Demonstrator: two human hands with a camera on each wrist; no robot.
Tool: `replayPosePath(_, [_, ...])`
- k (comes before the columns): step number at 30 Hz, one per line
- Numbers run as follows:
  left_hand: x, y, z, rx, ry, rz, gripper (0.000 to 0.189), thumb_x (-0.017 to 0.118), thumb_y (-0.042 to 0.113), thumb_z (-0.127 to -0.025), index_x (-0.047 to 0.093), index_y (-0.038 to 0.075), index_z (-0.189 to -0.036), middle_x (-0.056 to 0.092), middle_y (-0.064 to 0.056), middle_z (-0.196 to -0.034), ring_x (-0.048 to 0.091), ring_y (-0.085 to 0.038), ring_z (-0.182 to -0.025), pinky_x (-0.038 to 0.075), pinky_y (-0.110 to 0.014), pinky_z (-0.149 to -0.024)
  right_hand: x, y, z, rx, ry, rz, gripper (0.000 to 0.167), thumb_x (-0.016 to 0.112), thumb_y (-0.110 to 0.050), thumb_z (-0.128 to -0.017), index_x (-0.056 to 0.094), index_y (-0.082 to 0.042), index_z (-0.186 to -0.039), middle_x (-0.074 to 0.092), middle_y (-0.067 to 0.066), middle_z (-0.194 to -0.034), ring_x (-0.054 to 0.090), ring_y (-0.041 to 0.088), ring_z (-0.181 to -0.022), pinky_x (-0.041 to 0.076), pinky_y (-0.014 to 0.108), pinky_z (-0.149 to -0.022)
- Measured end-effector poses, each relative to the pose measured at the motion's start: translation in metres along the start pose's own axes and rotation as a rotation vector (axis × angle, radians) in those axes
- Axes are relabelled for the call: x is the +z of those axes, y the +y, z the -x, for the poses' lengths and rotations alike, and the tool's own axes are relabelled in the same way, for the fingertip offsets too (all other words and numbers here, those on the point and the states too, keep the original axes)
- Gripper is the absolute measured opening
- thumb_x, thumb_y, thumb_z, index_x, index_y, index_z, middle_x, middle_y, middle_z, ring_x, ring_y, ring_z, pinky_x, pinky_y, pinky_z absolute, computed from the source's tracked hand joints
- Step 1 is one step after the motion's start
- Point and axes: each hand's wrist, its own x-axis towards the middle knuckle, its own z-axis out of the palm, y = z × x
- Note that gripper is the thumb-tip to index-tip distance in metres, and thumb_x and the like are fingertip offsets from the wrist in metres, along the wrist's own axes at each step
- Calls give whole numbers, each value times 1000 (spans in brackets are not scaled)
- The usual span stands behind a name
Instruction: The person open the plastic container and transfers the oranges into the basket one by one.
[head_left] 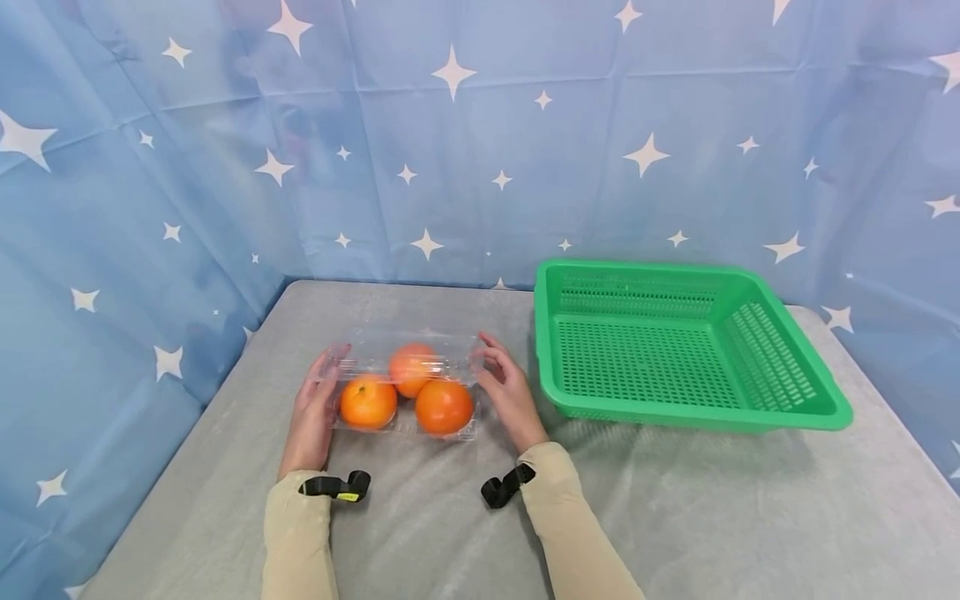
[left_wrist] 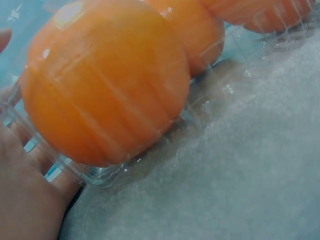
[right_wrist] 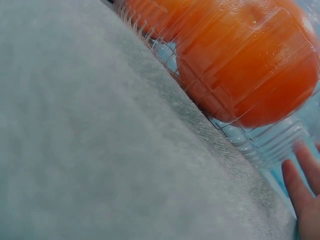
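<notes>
A clear plastic clamshell box [head_left: 405,429] on the table holds three oranges: a left one [head_left: 367,402], a back one [head_left: 412,369] and a right one [head_left: 444,407]. Its lid [head_left: 367,367] is tilted up and partly covers the back orange in the head view. My left hand [head_left: 309,410] holds the lid's left side, its fingers [left_wrist: 52,175] along the clear wall. At the opposite side, my right hand [head_left: 513,400] holds the lid's right edge between thumb and fingers. The right wrist view shows only some fingertips [right_wrist: 297,187] beside the ribbed plastic.
To the right of the box stands a green plastic basket [head_left: 693,419] with perforated walls. A grey cloth [head_left: 420,533] covers the table. Behind and to the left hangs a blue curtain [head_left: 480,133] with white stars.
</notes>
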Motion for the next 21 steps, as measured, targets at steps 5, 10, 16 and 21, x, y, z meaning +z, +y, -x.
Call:
replayPosePath(5, [-1, -1, -1, -9, 5, 11, 51, 44, 37, -93, 28, 24, -140, 34, 5, -140, 29, -19, -128, 22, -39, -104, 2, -13, 3, -7, -7, -10, 21, 54, -13, -88, 56, -1, -105, 35, -3, -139, 38, 25, -121, 26, 47, -101])
replayPosePath(10, [-4, -7, -5, -17, 17, 16, 50, 45, 38, -92, 30, 26, -139, 35, 5, -139, 31, -17, -127, 21, -41, -104, 2, -12, 3, -14, -9, -23, 20, 52, -6, -87, 56, -1, -107, 33, 4, -140, 38, 26, -121, 26, 47, -101])
replayPosePath(16, [-8, -15, -8, -89, 64, -24, 54, 47, 44, -89, 30, 32, -138, 29, 8, -142, 25, -14, -130, 15, -44, -106, 2, -12, 4, -7, -1, -44, 26, 49, 1, -85, 55, -1, -110, 33, 8, -140, 37, 27, -122, 25, 49, -101])
replayPosePath(21, [-8, -15, -9, -89, 72, -30, 53, 47, 43, -89, 32, 28, -138, 26, 9, -143, 22, -14, -131, 14, -45, -106, 2, -13, 3, -5, -4, -55, 25, 50, 0, -86, 55, 0, -110, 33, 8, -140, 37, 28, -122, 25, 49, -101])
